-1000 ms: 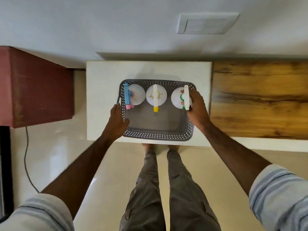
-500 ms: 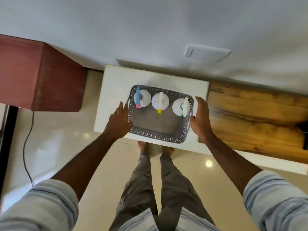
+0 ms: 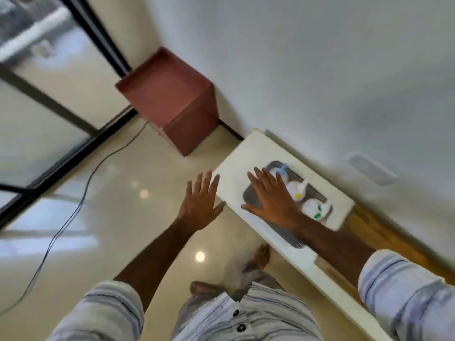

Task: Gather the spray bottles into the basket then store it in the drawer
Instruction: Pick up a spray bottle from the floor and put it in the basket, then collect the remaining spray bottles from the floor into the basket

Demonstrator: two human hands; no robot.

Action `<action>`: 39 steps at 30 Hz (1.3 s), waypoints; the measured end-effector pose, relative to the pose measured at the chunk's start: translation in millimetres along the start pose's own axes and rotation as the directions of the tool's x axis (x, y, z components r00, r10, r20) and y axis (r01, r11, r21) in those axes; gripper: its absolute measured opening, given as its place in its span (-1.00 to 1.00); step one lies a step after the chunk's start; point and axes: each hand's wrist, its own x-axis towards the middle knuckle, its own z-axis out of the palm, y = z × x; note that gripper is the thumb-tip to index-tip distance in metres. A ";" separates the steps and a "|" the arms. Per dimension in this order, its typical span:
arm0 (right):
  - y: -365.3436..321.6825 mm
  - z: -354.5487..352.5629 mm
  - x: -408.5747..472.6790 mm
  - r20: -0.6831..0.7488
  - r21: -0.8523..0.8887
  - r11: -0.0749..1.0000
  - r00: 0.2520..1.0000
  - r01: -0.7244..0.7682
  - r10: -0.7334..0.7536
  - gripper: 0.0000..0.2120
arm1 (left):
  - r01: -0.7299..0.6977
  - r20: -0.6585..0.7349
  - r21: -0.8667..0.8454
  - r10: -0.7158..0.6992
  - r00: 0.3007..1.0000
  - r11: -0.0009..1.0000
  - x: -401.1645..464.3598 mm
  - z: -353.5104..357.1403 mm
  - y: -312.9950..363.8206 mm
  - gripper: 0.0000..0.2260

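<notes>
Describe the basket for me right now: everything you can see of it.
The basket is a grey, perforated plastic rectangle, blurred here, sitting flat on the white tabletop. Three white spray bottles stand along its far side. The right hand, fingers spread, covers its near corner; whether it touches is unclear.

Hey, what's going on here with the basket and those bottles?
A person stands at a white table with a grey basket on it. Three spray bottles sit inside the basket. Both hands are open and hold nothing: the left hand is spread over the floor beside the table, the right hand over the basket. The picture is blurred.
</notes>
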 end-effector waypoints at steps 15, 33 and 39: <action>-513.1 96.5 83.0 0.290 -0.224 0.529 0.574 0.819 -0.766 -0.12 | 0.733 -0.009 -0.401 -0.803 0.596 0.549 -409.5 161.1 -275.0 -0.24; -1012.0 289.7 36.4 0.599 0.015 -0.232 -0.194 0.973 -0.777 -0.18 | 0.851 0.513 -0.411 -0.854 -0.081 -0.328 -710.1 353.0 -423.4 -0.23; -1149.6 352.7 -0.9 0.693 0.096 -0.433 -0.372 0.896 -0.618 -0.25 | 0.734 0.599 -0.380 -0.754 -0.268 -0.563 -787.4 396.4 -462.8 -0.29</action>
